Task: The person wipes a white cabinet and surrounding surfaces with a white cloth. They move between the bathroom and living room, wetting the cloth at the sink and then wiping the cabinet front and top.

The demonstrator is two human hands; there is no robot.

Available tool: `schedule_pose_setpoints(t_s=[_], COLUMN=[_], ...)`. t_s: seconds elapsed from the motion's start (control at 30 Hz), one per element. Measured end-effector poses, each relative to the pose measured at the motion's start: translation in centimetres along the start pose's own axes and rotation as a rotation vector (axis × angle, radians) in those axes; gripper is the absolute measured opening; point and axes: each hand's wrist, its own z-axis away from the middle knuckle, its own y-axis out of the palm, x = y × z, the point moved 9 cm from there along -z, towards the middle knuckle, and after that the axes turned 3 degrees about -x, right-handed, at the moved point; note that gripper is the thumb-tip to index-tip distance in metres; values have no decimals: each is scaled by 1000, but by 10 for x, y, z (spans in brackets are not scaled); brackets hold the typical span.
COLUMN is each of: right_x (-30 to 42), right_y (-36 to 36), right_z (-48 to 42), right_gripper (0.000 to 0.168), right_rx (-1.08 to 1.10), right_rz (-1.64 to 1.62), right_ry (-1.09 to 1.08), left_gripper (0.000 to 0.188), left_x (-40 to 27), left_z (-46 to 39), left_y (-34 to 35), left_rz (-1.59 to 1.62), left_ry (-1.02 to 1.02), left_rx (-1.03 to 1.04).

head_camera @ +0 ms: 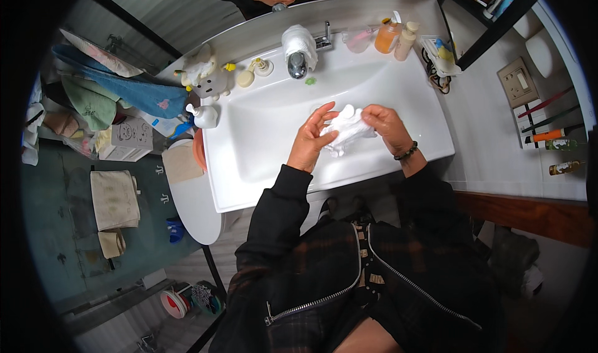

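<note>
A crumpled white cloth (348, 127) hangs between my two hands above the white washbasin (261, 154). My left hand (312, 137) grips its left side, with the thumb on top and the fingers spread behind. My right hand (384, 125), a beaded bracelet on its wrist, pinches the upper right edge. Behind the hands stands the chrome faucet (297, 67), with a second white cloth (299, 40) draped over its body. A small green piece (310, 80) lies on the basin just below the spout. The drain area is partly hidden by my left hand.
Along the basin's back rim stand an orange pump bottle (387, 37), a beige bottle (405, 42), a clear pink cup (359, 40) and a cartoon-shaped holder (209, 79). A white pump bottle (204, 116) is at the left corner. The toilet (198, 208) is left of the basin.
</note>
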Motion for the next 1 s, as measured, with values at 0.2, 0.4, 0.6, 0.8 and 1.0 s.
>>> schedule_pose_setpoints(t_s=[0.2, 0.4, 0.6, 0.8, 1.0], right_x=[7, 32, 22, 30, 34], right_y=[-9, -1, 61, 163, 151], right_z=[-2, -4, -10, 42, 52], right_gripper=[17, 19, 30, 25, 27], right_rx=[-233, -121, 55, 266, 203], right_rz=[-375, -541, 715, 992, 1010], right_ry=[-106, -81, -327, -612, -476], left_gripper=[30, 16, 34, 52, 53], left_x=[23, 73, 92, 69, 65], left_z=[10, 32, 19, 5, 2], left_y=[-56, -82, -42, 6, -20], left_rz=[240, 220, 262, 737, 1118], left_ry=[-73, -321, -386, -243, -118], left_rx=[-214, -434, -201, 61, -144])
